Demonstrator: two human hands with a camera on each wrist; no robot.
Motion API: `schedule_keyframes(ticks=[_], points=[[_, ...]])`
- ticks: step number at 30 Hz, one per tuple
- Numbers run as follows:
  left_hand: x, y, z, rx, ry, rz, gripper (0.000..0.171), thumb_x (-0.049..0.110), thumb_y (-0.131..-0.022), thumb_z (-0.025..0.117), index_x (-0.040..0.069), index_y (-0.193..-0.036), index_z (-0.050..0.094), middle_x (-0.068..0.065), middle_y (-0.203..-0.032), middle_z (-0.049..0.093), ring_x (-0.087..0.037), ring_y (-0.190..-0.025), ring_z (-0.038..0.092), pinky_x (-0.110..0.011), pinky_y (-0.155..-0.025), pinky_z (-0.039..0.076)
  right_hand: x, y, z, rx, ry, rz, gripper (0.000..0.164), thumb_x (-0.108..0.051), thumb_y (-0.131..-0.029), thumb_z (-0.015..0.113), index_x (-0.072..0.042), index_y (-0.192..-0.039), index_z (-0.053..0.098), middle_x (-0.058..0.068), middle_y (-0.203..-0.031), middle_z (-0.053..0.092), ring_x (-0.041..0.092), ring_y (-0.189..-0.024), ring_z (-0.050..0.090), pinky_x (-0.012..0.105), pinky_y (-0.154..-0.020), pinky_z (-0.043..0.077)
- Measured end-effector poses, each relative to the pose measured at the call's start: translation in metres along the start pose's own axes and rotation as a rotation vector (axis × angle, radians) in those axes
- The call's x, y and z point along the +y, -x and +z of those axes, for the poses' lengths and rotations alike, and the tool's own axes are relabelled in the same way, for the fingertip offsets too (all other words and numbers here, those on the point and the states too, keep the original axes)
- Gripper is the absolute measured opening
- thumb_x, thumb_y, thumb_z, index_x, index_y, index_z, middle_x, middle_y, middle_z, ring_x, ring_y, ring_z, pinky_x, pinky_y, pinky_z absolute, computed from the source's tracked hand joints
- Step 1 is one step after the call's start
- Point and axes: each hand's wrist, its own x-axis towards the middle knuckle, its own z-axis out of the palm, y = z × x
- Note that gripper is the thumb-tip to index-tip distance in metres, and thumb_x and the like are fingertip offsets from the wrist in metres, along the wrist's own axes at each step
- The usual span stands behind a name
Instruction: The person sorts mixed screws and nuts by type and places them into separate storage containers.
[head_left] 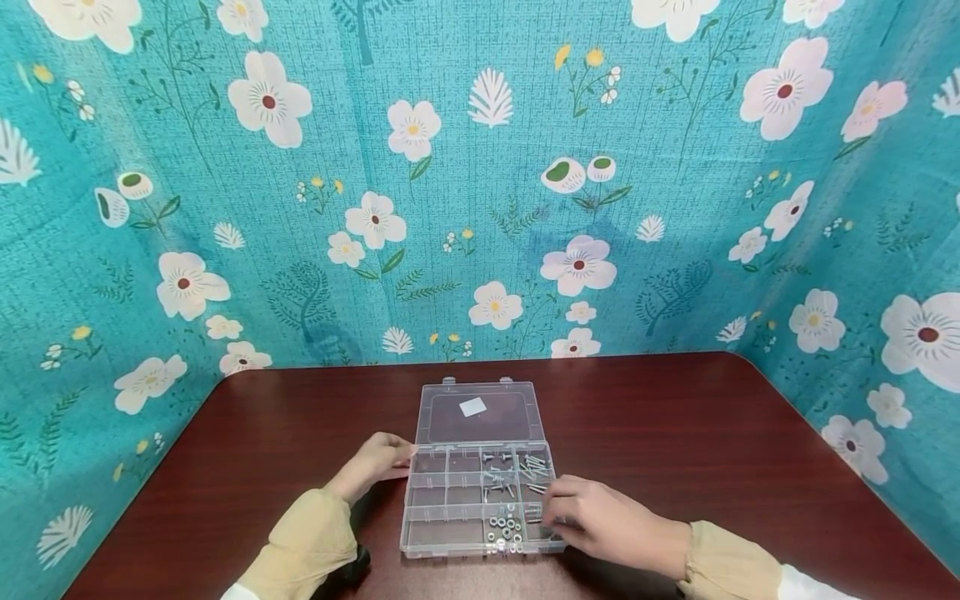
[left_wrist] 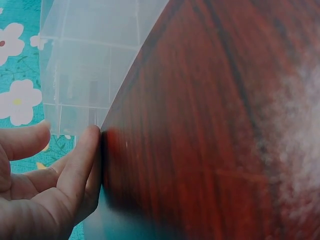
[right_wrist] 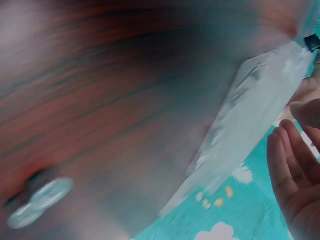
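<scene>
A clear plastic compartment box (head_left: 442,533) lies on the table with its lid folded back. My left hand (head_left: 382,456) is at the box's left side, fingers extended; in the left wrist view its fingertips (left_wrist: 91,132) are right at the box corner and the thumb stands apart. My right hand (head_left: 596,515) is over the front right compartments, fingers bent down and partly hiding them. In the right wrist view, this hand's thumb and fingers (right_wrist: 281,165) are apart with nothing visible between them. Screws (head_left: 534,467) and nuts (head_left: 507,527) lie in the right-hand compartments.
The transparent lid (head_left: 498,425) lies behind the box, with a small white label (head_left: 472,407) on it. The dark red wooden table (head_left: 300,417) meets a teal floral cloth (head_left: 450,208) hanging behind and at both sides.
</scene>
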Motion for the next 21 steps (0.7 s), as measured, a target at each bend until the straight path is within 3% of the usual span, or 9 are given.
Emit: schedule_keyframes(ticks=[8, 16, 21], points=[[0.002, 0.002, 0.0, -0.017, 0.011, 0.006, 0.025, 0.0, -0.089, 0.051, -0.022, -0.103, 0.052, -0.021, -0.09, 0.058, -0.022, -0.082, 0.057, -0.037, -0.077, 0.054, 0.012, 0.038, -0.018, -0.04, 0.066, 0.114, 0.025, -0.003, -0.067, 0.077, -0.019, -0.082, 0.064, -0.011, -0.088, 0.053, 0.001, -0.081, 0.049, 0.008, -0.067, 0.043], [0.001, 0.0, 0.002, 0.015, -0.013, -0.007, 0.022, -0.001, -0.089, 0.051, -0.02, -0.101, 0.055, -0.017, -0.09, 0.061, -0.02, -0.078, 0.057, -0.038, -0.076, 0.055, 0.021, 0.067, -0.028, -0.022, 0.07, 0.23, 0.03, 0.0, -0.065, 0.077, -0.02, -0.083, 0.064, -0.012, -0.086, 0.053, 0.001, -0.078, 0.05, 0.007, -0.063, 0.042], [0.001, 0.0, 0.001, 0.003, -0.003, 0.001, 0.023, -0.001, -0.089, 0.051, -0.02, -0.101, 0.054, -0.019, -0.092, 0.06, -0.021, -0.08, 0.057, -0.037, -0.076, 0.055, 0.026, 0.08, -0.036, -0.104, 0.015, 0.361, 0.027, -0.001, -0.07, 0.074, -0.02, -0.088, 0.065, -0.012, -0.087, 0.055, 0.003, -0.077, 0.051, 0.014, -0.059, 0.047]])
